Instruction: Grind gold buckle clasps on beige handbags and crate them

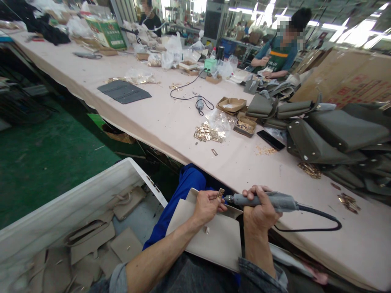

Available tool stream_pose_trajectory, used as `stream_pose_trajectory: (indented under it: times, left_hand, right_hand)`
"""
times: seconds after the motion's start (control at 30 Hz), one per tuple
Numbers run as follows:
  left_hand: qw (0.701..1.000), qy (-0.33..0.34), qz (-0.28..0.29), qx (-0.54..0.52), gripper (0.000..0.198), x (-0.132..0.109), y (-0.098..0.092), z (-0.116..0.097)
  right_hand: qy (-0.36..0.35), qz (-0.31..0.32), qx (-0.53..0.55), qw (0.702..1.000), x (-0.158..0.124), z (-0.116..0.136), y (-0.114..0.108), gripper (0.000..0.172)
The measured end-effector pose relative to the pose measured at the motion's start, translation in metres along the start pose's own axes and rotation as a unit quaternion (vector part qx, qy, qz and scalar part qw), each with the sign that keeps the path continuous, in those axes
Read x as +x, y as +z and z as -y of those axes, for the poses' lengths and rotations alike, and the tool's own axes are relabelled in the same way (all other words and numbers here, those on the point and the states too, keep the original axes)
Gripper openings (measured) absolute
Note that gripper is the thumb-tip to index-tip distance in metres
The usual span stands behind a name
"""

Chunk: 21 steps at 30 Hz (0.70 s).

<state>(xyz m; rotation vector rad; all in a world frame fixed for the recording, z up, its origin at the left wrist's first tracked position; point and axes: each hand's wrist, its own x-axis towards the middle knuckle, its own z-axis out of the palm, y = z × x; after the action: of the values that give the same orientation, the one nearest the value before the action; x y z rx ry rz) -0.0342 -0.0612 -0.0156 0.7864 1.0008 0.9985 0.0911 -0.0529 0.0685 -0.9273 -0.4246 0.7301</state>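
A light beige handbag (220, 244) rests on my lap, with a small metal clasp (207, 230) on its front. My left hand (207, 206) pinches a small gold metal plate (220, 193) above the bag's top edge. In my right hand (262, 207) is a grey electric screwdriver (282, 201), held level with its tip pointing left. That tip meets or nearly meets the fingers of my left hand beside the plate; whether it touches a screw is too small to tell. A black cord (324, 215) loops from the screwdriver's back end.
A white bin (128, 167) of beige bags stands at left. On the table (171, 122) lie gold plates (209, 133), a small box of hardware (244, 126), a phone (271, 140), another corded screwdriver (199, 104) and dark bags (345, 126). A co-worker (276, 57) is across the table.
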Motion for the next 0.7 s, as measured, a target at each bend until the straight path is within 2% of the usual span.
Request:
stream_pose_trajectory:
  times: [0.17,0.33,0.7]
  left_hand:
    - [1.0,-0.003,0.016,-0.018,0.028,0.0016,-0.0028,-0.0016]
    - [1.0,0.003,0.024,-0.015,0.032,0.0003,-0.0029,-0.0041]
    - [1.0,0.003,0.01,-0.027,0.039,-0.0012,-0.0011,-0.0024]
  right_hand:
    - [-0.027,-0.019,-0.009,0.999,-0.0017,-0.0026,0.0002,0.02]
    - [-0.02,-0.044,0.005,0.999,-0.0011,-0.0026,-0.0014,0.023]
    - [0.005,-0.049,0.012,0.999,0.0022,-0.0054,-0.009,0.024]
